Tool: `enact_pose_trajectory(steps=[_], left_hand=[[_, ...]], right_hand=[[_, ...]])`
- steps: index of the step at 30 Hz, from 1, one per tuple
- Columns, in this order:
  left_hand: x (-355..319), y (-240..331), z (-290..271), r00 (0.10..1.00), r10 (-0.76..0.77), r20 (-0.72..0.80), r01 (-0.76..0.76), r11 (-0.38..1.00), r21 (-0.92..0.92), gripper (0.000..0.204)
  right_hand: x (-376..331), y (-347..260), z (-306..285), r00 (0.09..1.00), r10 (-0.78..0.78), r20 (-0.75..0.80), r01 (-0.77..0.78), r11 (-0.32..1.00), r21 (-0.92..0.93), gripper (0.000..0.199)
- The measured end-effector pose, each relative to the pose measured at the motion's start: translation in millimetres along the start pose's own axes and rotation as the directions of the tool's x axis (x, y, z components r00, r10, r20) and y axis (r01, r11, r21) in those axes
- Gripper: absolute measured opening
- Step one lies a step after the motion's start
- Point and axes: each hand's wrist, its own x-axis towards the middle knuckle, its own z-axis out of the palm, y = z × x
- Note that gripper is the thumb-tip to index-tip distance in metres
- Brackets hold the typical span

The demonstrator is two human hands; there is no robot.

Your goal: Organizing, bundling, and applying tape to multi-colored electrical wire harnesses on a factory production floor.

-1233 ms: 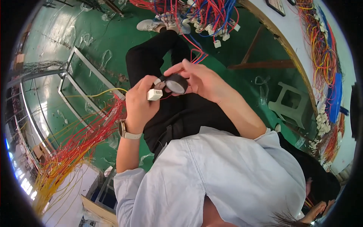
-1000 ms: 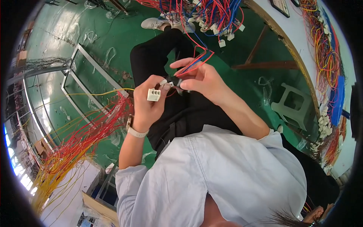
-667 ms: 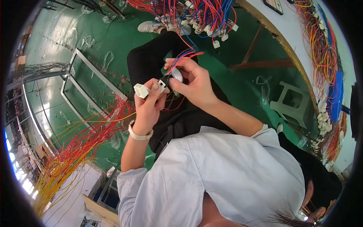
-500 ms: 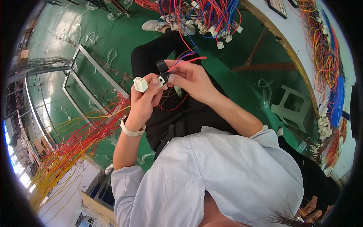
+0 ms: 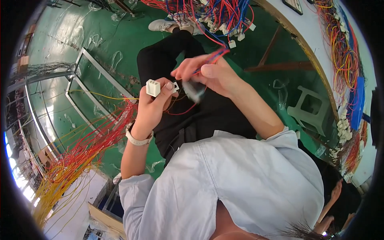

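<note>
My left hand (image 5: 154,98) is closed around a white plastic connector housing (image 5: 153,88) whose open cavities face up. A smaller white connector piece (image 5: 175,87) sticks out past its thumb. To the right, my right hand (image 5: 208,74) is bent around red and blue wires (image 5: 220,51), which pass between its thumb and fingers. Motion blurs its fingertips. A smeared whitish thing (image 5: 194,93) shows just below that hand, too blurred to name. A thin red wire (image 5: 184,114) loops below the hands, over my black trousers.
Red and blue wires with white connectors (image 5: 232,44) hang at the top. Red and yellow wires (image 5: 80,156) spread at the left beside a metal frame (image 5: 98,66). A table edge (image 5: 316,60) curves along the right, above a plastic stool (image 5: 310,108). Another person's hand (image 5: 336,192) shows lower right.
My right hand has drawn away from the left, up and to the right, with the wires. The black piece between the hands is out of sight. The left hand stays nearly in place.
</note>
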Motion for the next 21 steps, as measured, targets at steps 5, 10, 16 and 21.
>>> enact_pose_trajectory(steps=[5,10,16,21], left_hand=[[-4.2,0.6,-3.0,1.0,0.03,-0.001,-0.03,0.999,-0.012,0.026],[-18.5,7.6,-4.0,0.981,-0.106,0.159,0.129,0.982,-0.141,0.027],[-16.9,13.7,-12.5,0.991,-0.104,0.081,0.105,0.994,-0.007,0.027],[-16.5,5.2,-13.5,0.998,-0.042,0.052,0.032,0.982,0.186,0.023]], right_hand=[[-2.7,-4.1,14.6,0.964,0.224,-0.145,-0.262,0.898,-0.355,0.032],[-0.1,1.2,4.2,0.998,0.03,-0.06,-0.059,0.82,-0.569,0.049],[2.7,1.8,4.7,0.908,0.369,-0.2,-0.417,0.844,-0.336,0.041],[2.1,-7.0,2.6,0.937,0.348,-0.019,-0.348,0.937,0.027,0.028]])
